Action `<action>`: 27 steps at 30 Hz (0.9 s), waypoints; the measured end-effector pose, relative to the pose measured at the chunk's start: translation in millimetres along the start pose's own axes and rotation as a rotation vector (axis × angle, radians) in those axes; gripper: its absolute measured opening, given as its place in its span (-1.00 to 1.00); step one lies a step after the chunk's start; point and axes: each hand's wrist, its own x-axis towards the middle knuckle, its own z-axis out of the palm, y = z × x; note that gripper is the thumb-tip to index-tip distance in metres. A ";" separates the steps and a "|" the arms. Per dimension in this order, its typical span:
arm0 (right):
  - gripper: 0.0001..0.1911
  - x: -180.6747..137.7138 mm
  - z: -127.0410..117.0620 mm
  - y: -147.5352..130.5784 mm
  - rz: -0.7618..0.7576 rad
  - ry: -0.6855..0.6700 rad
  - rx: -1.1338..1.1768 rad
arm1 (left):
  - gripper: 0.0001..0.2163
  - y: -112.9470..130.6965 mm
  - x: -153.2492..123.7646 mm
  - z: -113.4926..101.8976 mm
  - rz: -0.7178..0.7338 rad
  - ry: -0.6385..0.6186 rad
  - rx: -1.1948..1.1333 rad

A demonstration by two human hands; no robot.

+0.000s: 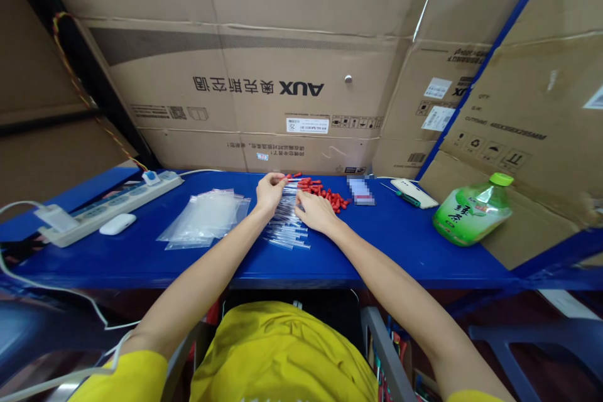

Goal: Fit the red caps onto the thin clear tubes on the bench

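Observation:
My left hand [269, 193] is closed in a pinch at the far left of a pile of thin, clear rods [288, 240]. A small red end shows at its fingertips, apparently of a red-ended rod. With its fingers curled down onto the rods, my right hand [316, 211] is closed too; what its fingertips hold, if anything, is hidden. Several loose red pieces [336, 200], like small caps or handles, lie just beyond and to the right of that hand. Left of the pile is a stack of clear zip bags [207, 217].
On the blue table [391, 251] stand a power strip [117, 204] and a white earbud case [117, 223] at left. A blurred-out flat item [361, 191], a green-handled screwdriver [406, 196], a pale flat device [419, 192] and a green tea bottle [471, 213] are at right. Cardboard [264, 100] walls the back.

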 end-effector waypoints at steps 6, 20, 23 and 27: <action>-0.68 -0.7 -9.7 6.0 0.035 0.082 0.071 | -0.85 2.9 -4.9 -0.6 0.177 -0.124 0.188; -0.80 5.2 -20.4 46.3 0.129 0.334 0.074 | -0.76 16.7 -20.7 0.8 0.628 -0.414 0.540; -0.78 6.4 -22.4 55.3 0.252 0.394 0.036 | -0.79 7.1 -13.7 -0.3 0.690 -0.548 0.620; -0.76 6.2 -28.1 69.4 0.391 0.464 0.063 | -0.73 -0.5 -8.8 1.1 0.732 -0.582 0.719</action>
